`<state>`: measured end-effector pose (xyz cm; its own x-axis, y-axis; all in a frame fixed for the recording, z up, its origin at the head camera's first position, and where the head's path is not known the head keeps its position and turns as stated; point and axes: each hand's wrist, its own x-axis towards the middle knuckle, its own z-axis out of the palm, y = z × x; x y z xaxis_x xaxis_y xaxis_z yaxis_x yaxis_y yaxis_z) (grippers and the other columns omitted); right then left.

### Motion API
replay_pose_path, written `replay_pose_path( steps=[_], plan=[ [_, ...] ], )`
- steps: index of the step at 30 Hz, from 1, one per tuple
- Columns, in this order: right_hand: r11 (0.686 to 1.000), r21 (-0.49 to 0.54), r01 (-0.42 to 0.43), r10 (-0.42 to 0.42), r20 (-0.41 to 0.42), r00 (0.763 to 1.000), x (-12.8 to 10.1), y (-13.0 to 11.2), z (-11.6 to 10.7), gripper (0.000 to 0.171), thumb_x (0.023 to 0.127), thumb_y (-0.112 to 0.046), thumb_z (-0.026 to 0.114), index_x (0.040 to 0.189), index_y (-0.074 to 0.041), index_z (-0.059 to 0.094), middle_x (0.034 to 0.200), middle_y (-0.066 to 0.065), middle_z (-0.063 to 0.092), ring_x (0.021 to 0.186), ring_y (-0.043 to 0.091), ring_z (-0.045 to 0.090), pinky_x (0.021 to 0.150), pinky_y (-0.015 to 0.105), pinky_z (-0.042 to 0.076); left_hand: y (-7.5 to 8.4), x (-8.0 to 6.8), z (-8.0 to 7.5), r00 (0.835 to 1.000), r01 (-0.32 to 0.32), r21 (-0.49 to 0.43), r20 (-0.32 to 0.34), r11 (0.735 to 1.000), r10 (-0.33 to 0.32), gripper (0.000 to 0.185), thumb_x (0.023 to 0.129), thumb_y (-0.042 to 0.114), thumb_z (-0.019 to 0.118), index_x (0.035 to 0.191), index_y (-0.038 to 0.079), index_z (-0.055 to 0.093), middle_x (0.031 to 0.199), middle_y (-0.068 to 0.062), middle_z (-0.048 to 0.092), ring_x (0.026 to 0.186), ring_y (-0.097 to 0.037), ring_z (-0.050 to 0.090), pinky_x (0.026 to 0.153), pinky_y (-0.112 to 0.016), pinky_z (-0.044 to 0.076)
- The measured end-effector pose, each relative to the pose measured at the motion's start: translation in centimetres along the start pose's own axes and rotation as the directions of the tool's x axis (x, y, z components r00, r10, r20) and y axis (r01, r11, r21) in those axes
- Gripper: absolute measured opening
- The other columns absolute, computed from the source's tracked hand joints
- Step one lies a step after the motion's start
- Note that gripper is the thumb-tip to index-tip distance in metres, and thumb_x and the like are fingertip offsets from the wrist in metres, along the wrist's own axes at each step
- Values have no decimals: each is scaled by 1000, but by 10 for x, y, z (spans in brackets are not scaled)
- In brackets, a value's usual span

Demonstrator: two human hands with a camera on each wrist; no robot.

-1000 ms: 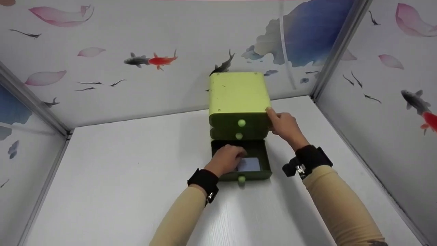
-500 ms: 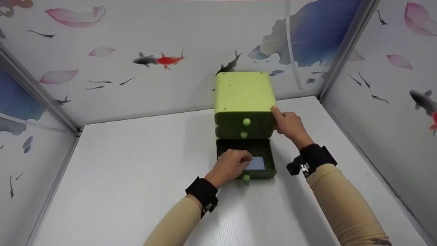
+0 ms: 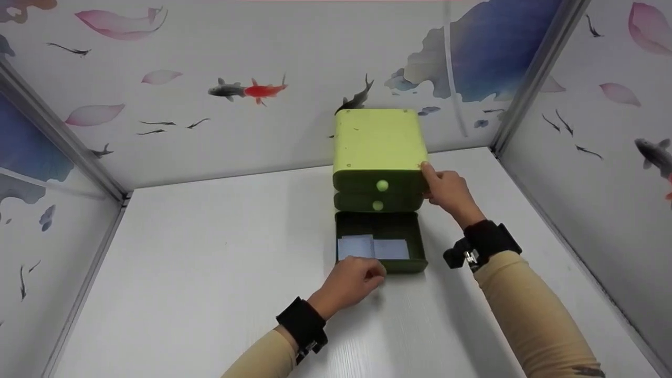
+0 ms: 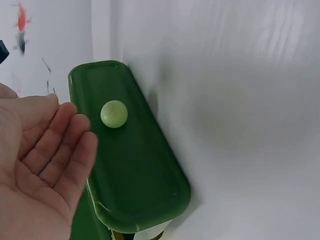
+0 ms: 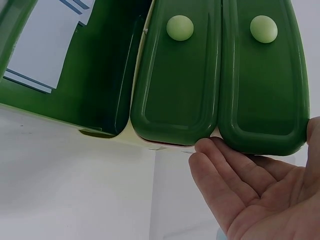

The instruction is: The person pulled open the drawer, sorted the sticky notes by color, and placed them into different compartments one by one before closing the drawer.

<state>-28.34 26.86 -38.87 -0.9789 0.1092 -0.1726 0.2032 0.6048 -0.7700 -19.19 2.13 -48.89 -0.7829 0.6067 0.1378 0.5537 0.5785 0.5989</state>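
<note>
A small drawer cabinet [image 3: 379, 139] with a yellow-green top and dark green fronts stands by the back wall. Its bottom drawer [image 3: 407, 231] is pulled out, and two flat pale-blue pieces [image 3: 391, 249] lie side by side inside. My left hand [image 3: 350, 283] is in front of that drawer, fingers loosely bent and holding nothing. In the left wrist view, its fingertips are beside the round light-green knob [image 4: 114, 114], apart from it. My right hand [image 3: 450, 193] holds the cabinet's front right corner, thumb at the top edge and fingers against the side.
The cabinet stands on a white tabletop [image 3: 220, 252]. Printed panels with fish and petals enclose it at the back [image 3: 294, 47] and both sides. The two upper drawers [image 5: 180, 85] are closed, each with a round knob.
My left hand has drawn back out of the bottom drawer toward me, leaving the left pale-blue piece in view beside the other. My right hand stays at the cabinet's corner.
</note>
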Motion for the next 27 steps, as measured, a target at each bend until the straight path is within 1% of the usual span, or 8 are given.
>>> replay_pose_path(
  steps=[5, 9, 14, 15, 17, 19, 22, 27],
  plan=[
    [1000, 13, -3, 3, 2, 1000, 0, 2, -1, 85, 96, -67, 27, 130, 5, 55, 117, 25, 64, 108, 32, 64, 93, 40, 53, -5, -6, 6, 993, 104, -39, 61, 994, -101, 15, 93, 25, 65, 98, 16, 76, 89, 4, 74, 79, -3, 65, 69, -18, 51],
    [1000, 17, -3, 3, 5, 1000, 0, 3, 0, 86, 95, -68, 27, 132, 5, 54, 119, 24, 63, 109, 32, 64, 95, 42, 53, -9, -8, 12, 983, 183, -85, 34, 979, -181, 18, 92, 21, 64, 100, 10, 76, 89, 1, 74, 73, -4, 63, 67, -20, 50],
    [1000, 28, 3, -3, 5, 1000, 0, 3, 0, 85, 96, -68, 28, 132, 5, 53, 120, 24, 63, 110, 33, 64, 96, 43, 52, -11, -7, 20, 961, 272, -161, 2, 949, -276, 24, 89, 23, 66, 101, 5, 76, 93, -5, 75, 78, -13, 68, 68, -26, 53],
    [1000, 26, 5, -5, 5, 1000, 0, 3, 0, 85, 96, -67, 27, 133, 5, 53, 119, 25, 63, 110, 33, 65, 95, 42, 53, -11, -7, 21, 955, 291, -189, 4, 938, -296, 26, 89, 25, 67, 102, 4, 75, 93, -6, 76, 80, -14, 69, 69, -26, 53],
    [1000, 18, 5, -5, 6, 1000, 1, 2, 0, 85, 96, -67, 27, 132, 5, 54, 118, 25, 64, 109, 33, 65, 93, 40, 53, -11, -5, 24, 939, 336, -279, 25, 900, -343, 28, 89, 27, 67, 101, 3, 75, 89, -7, 76, 78, -14, 69, 67, -26, 53],
    [1000, 11, 6, -6, 4, 1000, 1, 2, 0, 84, 96, -66, 27, 132, 5, 55, 116, 26, 65, 108, 33, 66, 91, 37, 54, -10, -4, 28, 923, 371, -372, 46, 851, -383, 28, 89, 28, 68, 99, 2, 74, 82, -9, 75, 70, -12, 66, 63, -24, 50],
    [1000, 10, 5, -5, 0, 1000, 1, 2, 1, 84, 95, -67, 28, 129, 4, 57, 115, 25, 65, 107, 33, 66, 88, 34, 54, -8, 0, 33, 900, 408, -460, 57, 789, -432, 27, 90, 30, 67, 89, 4, 75, 70, -12, 72, 57, -7, 58, 56, -21, 45],
    [999, 32, 13, -13, 8, 1000, 1, 2, 1, 85, 95, -69, 29, 130, 4, 56, 117, 24, 64, 108, 31, 65, 91, 36, 53, -6, 3, 40, 870, 444, -491, 36, 749, -492, 37, 94, 35, 63, 76, 4, 75, 67, -13, 71, 52, -8, 56, 52, -20, 43]
  ],
)
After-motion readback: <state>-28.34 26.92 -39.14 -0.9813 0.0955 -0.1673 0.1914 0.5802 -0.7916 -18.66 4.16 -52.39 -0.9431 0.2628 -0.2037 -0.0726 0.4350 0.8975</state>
